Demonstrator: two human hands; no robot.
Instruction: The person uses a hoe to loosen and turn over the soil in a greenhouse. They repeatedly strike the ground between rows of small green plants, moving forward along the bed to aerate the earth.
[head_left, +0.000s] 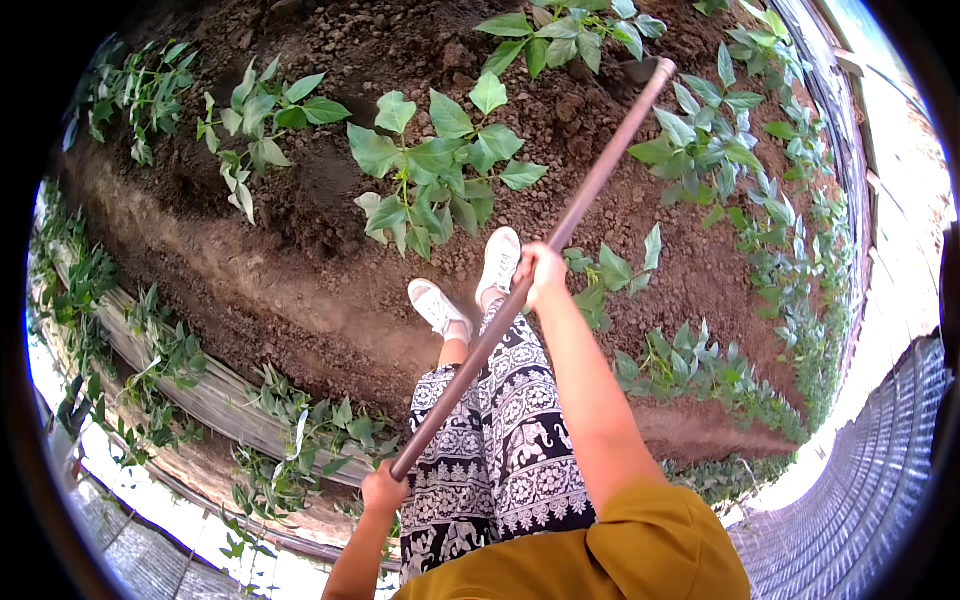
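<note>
A long-handled hoe slants across the view, its brown handle (600, 172) running from lower left to upper right. My left hand (384, 489) is closed around the handle's near end, in front of my patterned trousers. Farther up, my right hand (543, 274) grips the handle about midway, above my white shoe (501, 259). The dark hoe blade (640, 71) is at the far end, low over or in the soil beside a leafy plant (564, 37); leaves and shade partly hide it, so contact cannot be told.
Loose brown soil (570, 109) forms the bed, with a bushy green plant (442, 165) just beyond my feet. More plants (716, 127) grow along the right. A bare, trodden strip (315, 300) crosses to the left, where pale sheeting (225, 397) borders the row.
</note>
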